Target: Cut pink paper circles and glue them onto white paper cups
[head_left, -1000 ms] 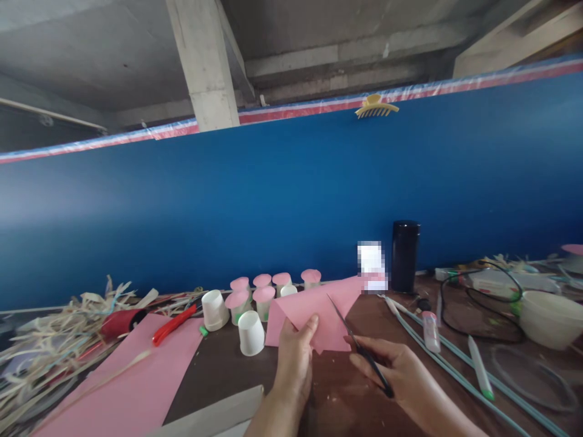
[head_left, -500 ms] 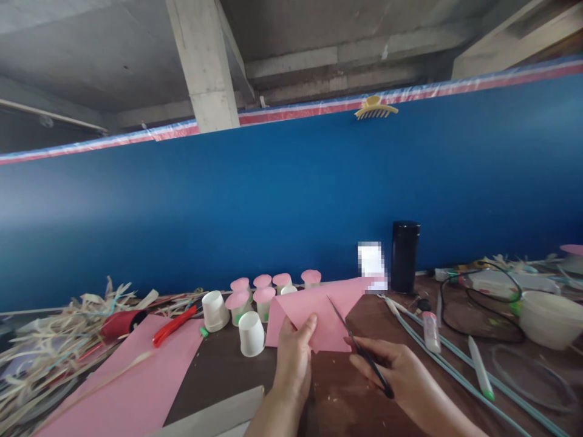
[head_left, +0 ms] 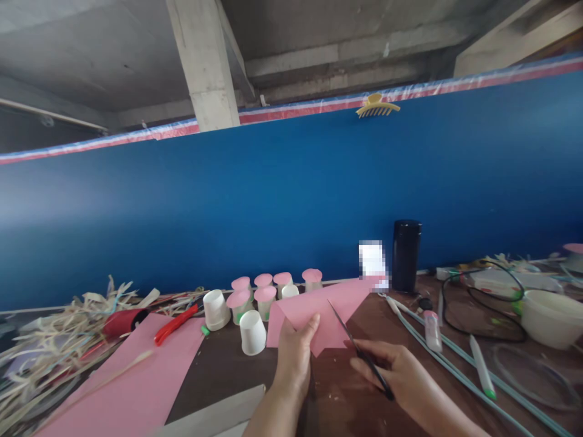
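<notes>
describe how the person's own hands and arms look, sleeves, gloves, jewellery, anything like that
The left hand and right hand are both bare, with no gloves. The left forearm and right forearm show no sleeve, watch or bracelet. No ring shows, though some fingers are partly hidden.

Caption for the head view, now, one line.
Left hand grips folded pink paper; right hand holds dark scissors at it, with pink-topped cups behind.

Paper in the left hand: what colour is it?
The paper is pink, showing best in the head view.
</notes>
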Action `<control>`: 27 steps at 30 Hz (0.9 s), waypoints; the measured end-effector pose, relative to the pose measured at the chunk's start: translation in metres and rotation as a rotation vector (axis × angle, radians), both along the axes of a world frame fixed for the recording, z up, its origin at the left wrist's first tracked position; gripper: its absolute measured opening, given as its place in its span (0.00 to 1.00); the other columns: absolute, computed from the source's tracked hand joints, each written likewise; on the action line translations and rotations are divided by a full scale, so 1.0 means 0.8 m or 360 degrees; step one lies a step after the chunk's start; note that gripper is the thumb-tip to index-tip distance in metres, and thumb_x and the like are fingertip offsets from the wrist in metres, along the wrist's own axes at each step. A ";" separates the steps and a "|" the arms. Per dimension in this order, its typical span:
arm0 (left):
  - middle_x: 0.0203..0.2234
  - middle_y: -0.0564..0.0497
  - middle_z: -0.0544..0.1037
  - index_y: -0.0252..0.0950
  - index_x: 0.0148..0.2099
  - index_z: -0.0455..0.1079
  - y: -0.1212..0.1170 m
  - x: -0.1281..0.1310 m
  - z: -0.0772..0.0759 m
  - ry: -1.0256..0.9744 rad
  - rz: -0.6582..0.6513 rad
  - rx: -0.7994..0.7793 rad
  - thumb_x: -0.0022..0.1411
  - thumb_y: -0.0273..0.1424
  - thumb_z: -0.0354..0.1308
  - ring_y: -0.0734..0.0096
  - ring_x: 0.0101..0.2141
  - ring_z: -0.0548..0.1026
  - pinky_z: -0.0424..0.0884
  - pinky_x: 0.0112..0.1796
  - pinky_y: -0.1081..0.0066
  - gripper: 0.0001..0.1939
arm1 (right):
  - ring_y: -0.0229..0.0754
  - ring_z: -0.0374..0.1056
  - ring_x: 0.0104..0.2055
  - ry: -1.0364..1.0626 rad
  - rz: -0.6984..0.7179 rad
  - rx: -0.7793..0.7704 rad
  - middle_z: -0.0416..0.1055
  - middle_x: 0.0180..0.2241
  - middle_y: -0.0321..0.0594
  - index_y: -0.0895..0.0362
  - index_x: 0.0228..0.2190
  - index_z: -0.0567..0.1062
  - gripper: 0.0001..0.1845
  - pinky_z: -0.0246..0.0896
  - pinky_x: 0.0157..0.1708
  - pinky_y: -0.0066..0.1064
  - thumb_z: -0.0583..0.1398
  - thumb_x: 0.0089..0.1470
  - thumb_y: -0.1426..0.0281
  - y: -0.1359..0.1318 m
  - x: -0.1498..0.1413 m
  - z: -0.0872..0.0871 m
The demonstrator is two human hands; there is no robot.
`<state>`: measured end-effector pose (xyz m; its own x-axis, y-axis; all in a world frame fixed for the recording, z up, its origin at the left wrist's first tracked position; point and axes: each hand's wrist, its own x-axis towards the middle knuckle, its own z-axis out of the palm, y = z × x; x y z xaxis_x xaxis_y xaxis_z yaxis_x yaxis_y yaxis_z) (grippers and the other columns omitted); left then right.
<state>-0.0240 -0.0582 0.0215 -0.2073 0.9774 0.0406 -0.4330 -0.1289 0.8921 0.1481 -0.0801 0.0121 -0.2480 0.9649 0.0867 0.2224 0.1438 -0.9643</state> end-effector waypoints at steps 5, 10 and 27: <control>0.32 0.43 0.79 0.31 0.43 0.71 0.004 -0.003 -0.009 0.0161 -0.0012 0.0011 0.42 0.40 0.69 0.57 0.36 0.76 0.71 0.39 0.64 0.27 | 0.33 0.52 0.23 0.0011 -0.0018 -0.0003 0.65 0.20 0.33 0.60 0.40 0.79 0.23 0.47 0.21 0.25 0.63 0.46 0.58 0.002 0.003 0.001; 0.34 0.42 0.79 0.31 0.45 0.70 0.004 -0.001 -0.007 0.0181 -0.0049 0.0057 0.43 0.39 0.69 0.57 0.37 0.76 0.71 0.39 0.64 0.28 | 0.32 0.50 0.22 0.0092 -0.0010 -0.0051 0.62 0.19 0.32 0.60 0.40 0.79 0.22 0.44 0.20 0.24 0.63 0.46 0.58 0.001 0.002 -0.001; 0.34 0.45 0.79 0.33 0.50 0.69 0.004 -0.002 -0.008 0.0154 -0.0102 0.0082 0.46 0.41 0.67 0.60 0.35 0.77 0.71 0.40 0.64 0.29 | 0.32 0.50 0.22 0.0114 0.0025 -0.0073 0.58 0.19 0.31 0.60 0.31 0.80 0.16 0.45 0.21 0.25 0.62 0.48 0.60 -0.001 0.003 0.005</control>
<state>-0.0258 -0.0548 0.0155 -0.1369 0.9847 0.1076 -0.3541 -0.1501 0.9231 0.1503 -0.0811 0.0160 -0.2578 0.9643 0.0609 0.1507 0.1024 -0.9833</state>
